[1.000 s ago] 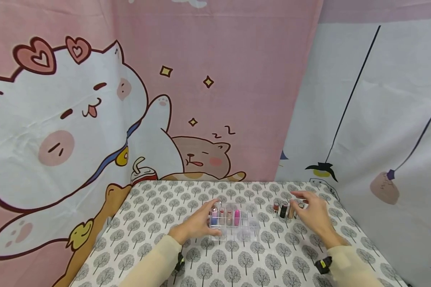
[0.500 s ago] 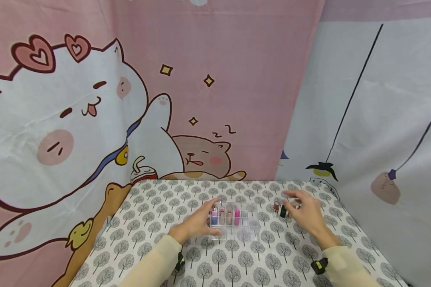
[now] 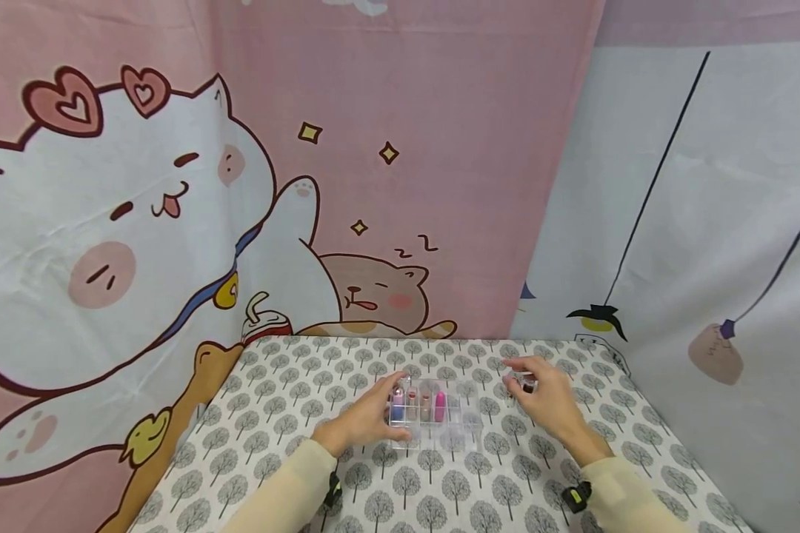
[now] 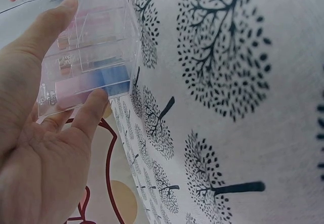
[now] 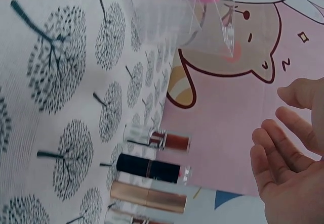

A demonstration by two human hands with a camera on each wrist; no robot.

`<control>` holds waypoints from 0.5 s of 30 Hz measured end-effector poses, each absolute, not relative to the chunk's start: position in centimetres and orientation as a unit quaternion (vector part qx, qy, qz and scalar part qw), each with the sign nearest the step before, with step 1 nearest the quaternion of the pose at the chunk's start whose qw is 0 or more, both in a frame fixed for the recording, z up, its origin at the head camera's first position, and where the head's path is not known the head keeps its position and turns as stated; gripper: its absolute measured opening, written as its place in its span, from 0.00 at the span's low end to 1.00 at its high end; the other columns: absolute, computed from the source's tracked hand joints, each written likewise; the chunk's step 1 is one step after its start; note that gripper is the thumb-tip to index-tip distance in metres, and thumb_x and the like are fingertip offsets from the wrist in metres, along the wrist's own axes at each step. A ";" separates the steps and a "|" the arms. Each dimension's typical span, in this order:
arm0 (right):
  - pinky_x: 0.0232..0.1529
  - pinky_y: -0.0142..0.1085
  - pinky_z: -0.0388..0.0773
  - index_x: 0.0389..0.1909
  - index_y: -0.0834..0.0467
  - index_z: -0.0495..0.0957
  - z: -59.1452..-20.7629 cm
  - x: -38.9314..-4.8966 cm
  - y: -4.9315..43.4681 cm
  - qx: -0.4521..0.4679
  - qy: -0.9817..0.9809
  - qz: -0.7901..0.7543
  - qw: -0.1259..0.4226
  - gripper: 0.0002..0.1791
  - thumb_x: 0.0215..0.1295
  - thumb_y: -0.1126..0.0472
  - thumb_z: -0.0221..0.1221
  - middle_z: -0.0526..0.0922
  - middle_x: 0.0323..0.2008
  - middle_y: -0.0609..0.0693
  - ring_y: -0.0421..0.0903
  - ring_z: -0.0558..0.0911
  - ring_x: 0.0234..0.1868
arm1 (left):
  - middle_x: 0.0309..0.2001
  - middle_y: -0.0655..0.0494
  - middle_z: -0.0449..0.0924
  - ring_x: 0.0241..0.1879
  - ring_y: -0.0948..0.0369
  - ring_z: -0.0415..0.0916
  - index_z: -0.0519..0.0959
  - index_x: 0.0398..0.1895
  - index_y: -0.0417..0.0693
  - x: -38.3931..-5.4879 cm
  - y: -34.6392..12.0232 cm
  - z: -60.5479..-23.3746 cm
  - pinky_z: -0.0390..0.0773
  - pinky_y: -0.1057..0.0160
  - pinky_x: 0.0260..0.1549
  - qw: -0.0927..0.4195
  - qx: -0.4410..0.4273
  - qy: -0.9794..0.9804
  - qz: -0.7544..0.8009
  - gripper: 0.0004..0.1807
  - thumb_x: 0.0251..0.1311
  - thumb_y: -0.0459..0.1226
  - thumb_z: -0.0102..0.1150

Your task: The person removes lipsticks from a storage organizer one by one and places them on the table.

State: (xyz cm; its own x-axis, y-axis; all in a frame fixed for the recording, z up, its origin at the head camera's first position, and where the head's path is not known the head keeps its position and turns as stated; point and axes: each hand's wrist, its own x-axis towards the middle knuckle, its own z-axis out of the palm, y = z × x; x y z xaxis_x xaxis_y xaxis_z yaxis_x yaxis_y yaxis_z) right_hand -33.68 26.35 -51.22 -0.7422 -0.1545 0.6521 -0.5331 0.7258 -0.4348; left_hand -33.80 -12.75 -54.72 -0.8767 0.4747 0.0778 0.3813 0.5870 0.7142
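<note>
My left hand grips the left end of a clear plastic lipstick organizer, thumb on the near side. Inside its left compartments stand a lilac-and-blue lipstick, two brownish lipsticks and a bright pink lipstick. My right hand hovers at the right with fingers loosely bent and nothing between them. Beside it, in the right wrist view, several tubes stand in a row: a clear one with red-brown colour, a black lipstick, a rose-gold lipstick and one cut off by the frame edge.
A tree-print cloth covers the table. Behind it hangs a pink cartoon curtain, with a pale curtain along the right side. Each wrist carries a small black device.
My right hand has moved left over the row of tubes, now hiding most of them in the head view. The left hand and the organizer have stayed in place.
</note>
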 end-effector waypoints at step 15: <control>0.38 0.35 0.92 0.61 0.57 0.93 -51.6 -33.6 23.7 0.218 -0.883 0.320 0.266 0.18 0.73 0.66 0.78 0.95 0.53 0.54 0.45 0.89 0.38 | 0.94 0.39 0.55 0.79 0.34 0.79 0.48 0.98 0.64 -33.7 -12.9 -54.9 0.87 0.44 0.77 0.074 0.242 0.879 0.405 0.70 0.64 0.45 0.90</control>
State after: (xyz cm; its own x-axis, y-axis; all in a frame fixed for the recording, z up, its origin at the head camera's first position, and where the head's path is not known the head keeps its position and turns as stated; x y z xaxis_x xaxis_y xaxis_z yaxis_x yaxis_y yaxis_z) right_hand -33.65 23.67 -51.57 -0.7637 -0.2154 0.6085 -0.5553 0.6999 -0.4492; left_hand -33.69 -12.85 -54.93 -0.8723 0.4844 0.0661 0.3646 0.5545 0.7481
